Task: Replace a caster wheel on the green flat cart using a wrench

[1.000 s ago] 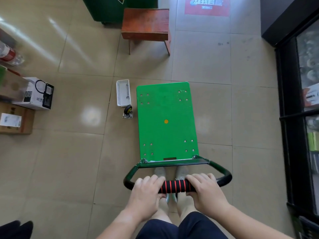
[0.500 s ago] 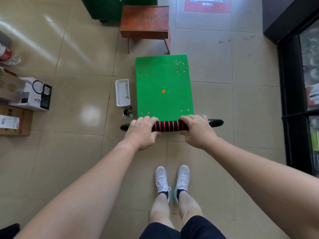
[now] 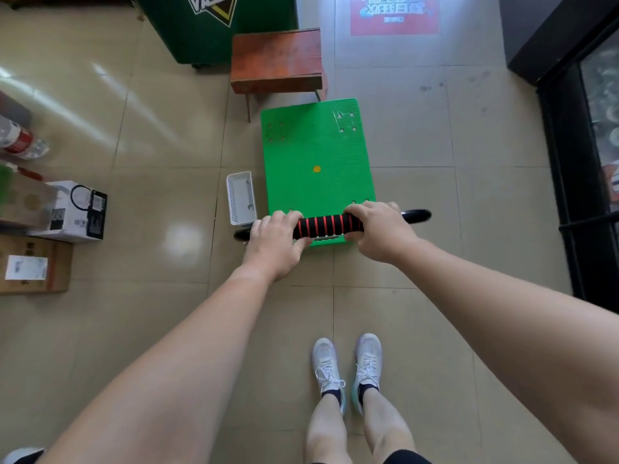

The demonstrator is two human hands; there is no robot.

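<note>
Floor: Glossy beige tiles (image 3: pixel 167 145) are seen in a shop-like room, with a fridge (image 3: pixel 589 145) at the right and a green cabinet (image 3: pixel 214 25) at the far side.
Cart: The cart (image 3: pixel 318 169) stands on the floor with its deck up; its wheels are hidden beneath.
Handle: The handle (image 3: pixel 326 226), striped red and black, crosses above the deck's near end.
Risk, stool: The cart's far edge lies just beside a leg of the stool (image 3: pixel 278 58). A further push would probably drive the deck into it.
Risk, basket: A white basket (image 3: pixel 241 197) sits just beside the deck's left edge. It could be knocked and its contents scattered if the cart is swung left.
Risk, tipping: No wheel can be reached with the deck up, so the cart will likely have to be tipped. A slipped grip could drop it toward the shoes (image 3: pixel 348 370).
Hands: The left hand (image 3: pixel 274 242) and right hand (image 3: pixel 378 232) are each wrapped round an end of the handle.
Cart to hands: The deck's near edge lies directly below the hands, and the rest stretches away from them.
Wrench: It cannot be made out for certain.
</note>
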